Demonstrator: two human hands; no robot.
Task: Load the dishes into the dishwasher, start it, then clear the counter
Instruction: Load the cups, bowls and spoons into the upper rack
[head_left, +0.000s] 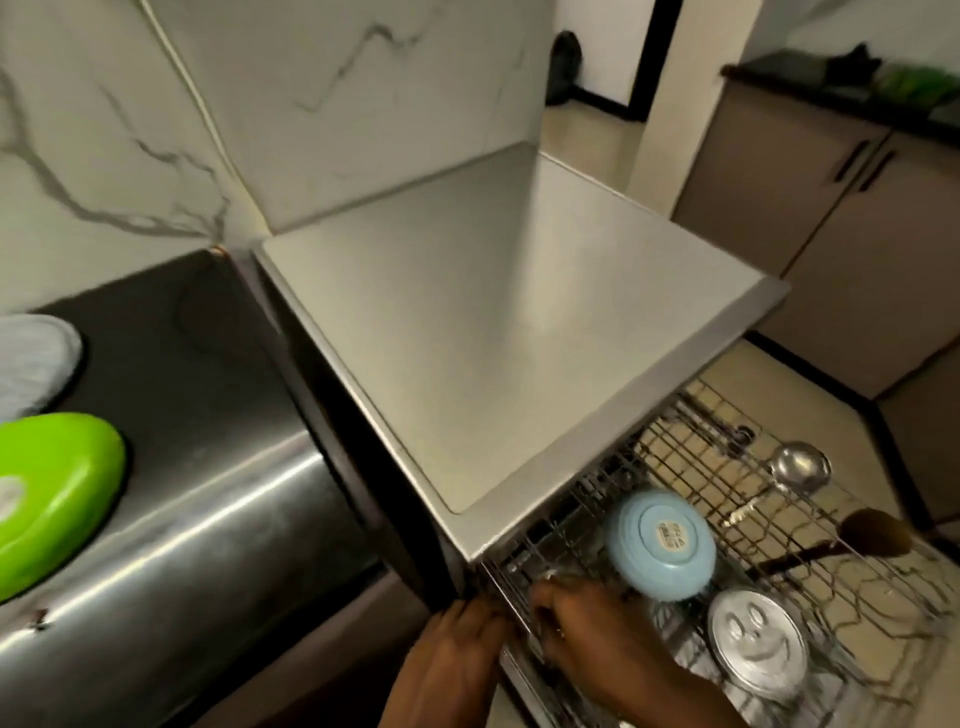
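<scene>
Inspecting from the largest item down, we find the dishwasher (498, 332) with its wire rack (779, 545) drawn out to the right, and judge that a hard shove inward could jolt the load. On the dark table (171, 364) to the left a green plate (57, 499) and a white dish (31, 364) lie unloaded; both sit near the front edge, so a hasty reach could knock them off. In the rack, the blue bowl (660, 543) stands on its rim and may topple onto the metal plate (756, 642) beside it. The steel ladle (797, 467) and wooden spoon (872, 532) lie loose across the wires and could slip through or foul the rack's travel. The left hand (457, 654) rests at the rack's near corner, fingers loosely bent against the frame; the right hand (582, 623) curls down among the wires, but blur prevents us telling what, if anything, it holds. Either could be pinched there.
</scene>
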